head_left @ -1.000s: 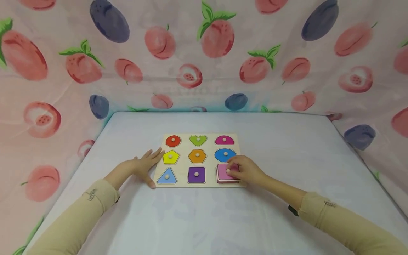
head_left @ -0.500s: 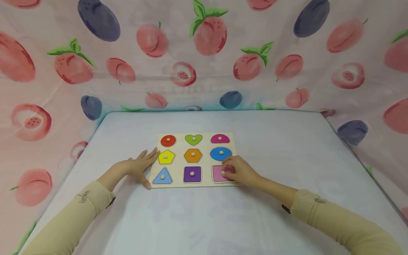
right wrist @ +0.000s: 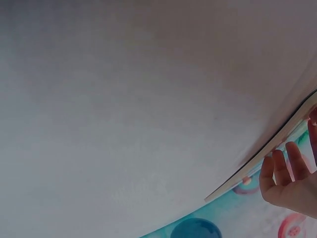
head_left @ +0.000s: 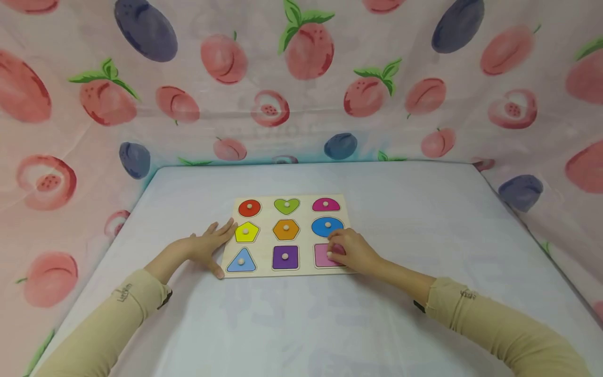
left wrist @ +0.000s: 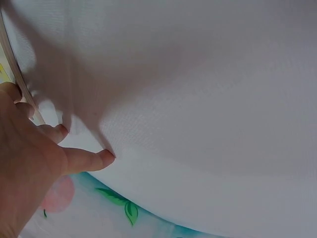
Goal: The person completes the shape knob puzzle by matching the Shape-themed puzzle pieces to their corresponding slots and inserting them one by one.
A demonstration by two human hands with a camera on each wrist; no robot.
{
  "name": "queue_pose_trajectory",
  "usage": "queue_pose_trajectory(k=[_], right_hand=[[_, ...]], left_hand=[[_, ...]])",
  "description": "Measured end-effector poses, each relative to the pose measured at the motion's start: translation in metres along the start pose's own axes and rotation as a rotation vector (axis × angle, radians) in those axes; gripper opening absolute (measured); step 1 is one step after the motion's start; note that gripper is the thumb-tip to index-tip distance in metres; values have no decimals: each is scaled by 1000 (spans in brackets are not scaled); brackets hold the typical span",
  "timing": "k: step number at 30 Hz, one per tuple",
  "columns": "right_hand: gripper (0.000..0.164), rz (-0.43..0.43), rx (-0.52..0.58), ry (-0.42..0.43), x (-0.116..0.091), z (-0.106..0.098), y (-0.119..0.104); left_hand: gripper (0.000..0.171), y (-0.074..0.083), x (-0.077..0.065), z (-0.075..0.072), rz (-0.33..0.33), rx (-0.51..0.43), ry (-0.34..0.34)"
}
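Note:
A wooden peg puzzle board (head_left: 264, 244) lies flat, with coloured, knobbed shapes in three rows. My right hand (head_left: 356, 251) is at its near right corner, thumb and fingers pinching the knob of the pink rectangle piece (head_left: 320, 256). That piece lies level in its outlined place, its right part hidden by the hand. Spread fingers of my left hand (head_left: 207, 247) touch the board's left edge, beside the yellow pentagon (head_left: 247, 233). In the left wrist view the left hand (left wrist: 34, 153) is against the board's rim; the right wrist view catches the right hand (right wrist: 292, 186) at its edge.
The board also carries a red circle (head_left: 249, 212), a green heart (head_left: 286, 210), a blue oval (head_left: 320, 228), a purple square (head_left: 285, 266) and other shapes. A white-covered table (head_left: 264, 324) lies beneath. Fruit-printed cloth (head_left: 301, 120) hangs behind and at both sides.
The pink rectangle, raised and tilted over its place a second ago, has dropped level with the board under the right hand. The left hand stays at the board's edge. The head view shifted slightly.

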State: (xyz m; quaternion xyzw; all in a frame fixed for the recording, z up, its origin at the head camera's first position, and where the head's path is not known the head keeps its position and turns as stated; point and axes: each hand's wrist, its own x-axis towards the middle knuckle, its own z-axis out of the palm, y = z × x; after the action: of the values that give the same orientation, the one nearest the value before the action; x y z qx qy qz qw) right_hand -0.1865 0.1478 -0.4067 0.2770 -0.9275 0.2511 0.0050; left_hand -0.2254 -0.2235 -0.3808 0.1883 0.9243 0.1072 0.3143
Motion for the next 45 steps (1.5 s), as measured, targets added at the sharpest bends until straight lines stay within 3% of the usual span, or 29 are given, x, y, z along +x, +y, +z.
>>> queue_pose_trajectory(k=[6, 13, 27, 35, 41, 45], right_hand=[[8, 28, -42, -35, -1, -2, 1], [6, 37, 0, -121, 2, -7, 2], [8, -10, 5, -114, 18, -3, 2], [7, 0, 57, -109, 9, -1, 4], [19, 83, 85, -123, -6, -16, 7], [22, 106, 78, -56, -20, -29, 16]], left_hand=[[128, 1, 5, 0, 11, 32, 7], [128, 4, 5, 3, 2, 22, -3], [129, -3, -2, -2, -41, 24, -10], [128, -3, 1, 2, -32, 36, -10], [121, 0, 1, 10, 24, 38, 41], [115, 1, -5, 15, 46, 62, 58]])
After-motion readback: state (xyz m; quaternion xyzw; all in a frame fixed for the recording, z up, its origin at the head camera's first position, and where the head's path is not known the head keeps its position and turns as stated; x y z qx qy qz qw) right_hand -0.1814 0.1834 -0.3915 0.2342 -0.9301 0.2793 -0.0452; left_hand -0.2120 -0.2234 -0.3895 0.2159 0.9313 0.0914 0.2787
